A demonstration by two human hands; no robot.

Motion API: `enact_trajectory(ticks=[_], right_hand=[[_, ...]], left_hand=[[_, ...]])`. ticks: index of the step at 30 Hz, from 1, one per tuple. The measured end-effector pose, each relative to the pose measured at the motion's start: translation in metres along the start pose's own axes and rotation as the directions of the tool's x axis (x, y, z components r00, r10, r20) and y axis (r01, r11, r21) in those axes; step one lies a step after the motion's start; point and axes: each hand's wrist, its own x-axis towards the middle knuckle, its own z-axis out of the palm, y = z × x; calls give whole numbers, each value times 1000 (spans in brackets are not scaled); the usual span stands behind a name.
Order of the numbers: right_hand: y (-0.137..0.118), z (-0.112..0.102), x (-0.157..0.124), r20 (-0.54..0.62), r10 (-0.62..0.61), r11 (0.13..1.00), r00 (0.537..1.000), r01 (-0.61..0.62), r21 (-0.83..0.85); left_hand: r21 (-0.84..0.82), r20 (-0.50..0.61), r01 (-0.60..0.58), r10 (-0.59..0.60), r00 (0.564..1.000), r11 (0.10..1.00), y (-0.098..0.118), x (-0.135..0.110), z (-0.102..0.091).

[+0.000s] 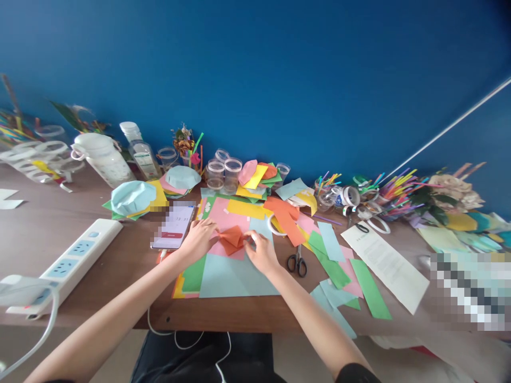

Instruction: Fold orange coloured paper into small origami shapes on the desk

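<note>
A folded piece of orange paper (231, 241) lies between my hands, with creases that give it raised, pointed parts. My left hand (199, 238) has its fingertips closed on the paper's left corner. At the right edge, the thumb and fingers of my right hand (260, 251) pinch the same paper. Underneath are a pink sheet (215, 213) and a large light blue sheet (235, 279), stacked over green and yellow ones. Black-handled scissors (297, 264) rest to the right of my right hand, and a roll of white tape (275, 225) is just beyond it.
A phone (172, 226) lies left of my left hand, near a white power strip (74, 260). Folded paper shapes (133, 199), clear cups (232, 173) and a white jar (101, 157) stand along the blue wall. Green strips (369, 287) and a printed white sheet (389, 266) are at right.
</note>
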Motion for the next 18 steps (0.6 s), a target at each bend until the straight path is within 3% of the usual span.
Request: enact_trajectory(ticks=[5,13,18], right_hand=[[4,5,2,4,59,985,998,-59,163],[5,2,2,30,87,976,996,-92,198],[4,2,2,31,115,971,993,-118,207]], left_hand=[[16,-9,-7,8,1000,1000,1,1,-2],[236,-17,-94,101,995,967,19,-14,-5],[349,37,-120,115,993,929,30,-22,-9]])
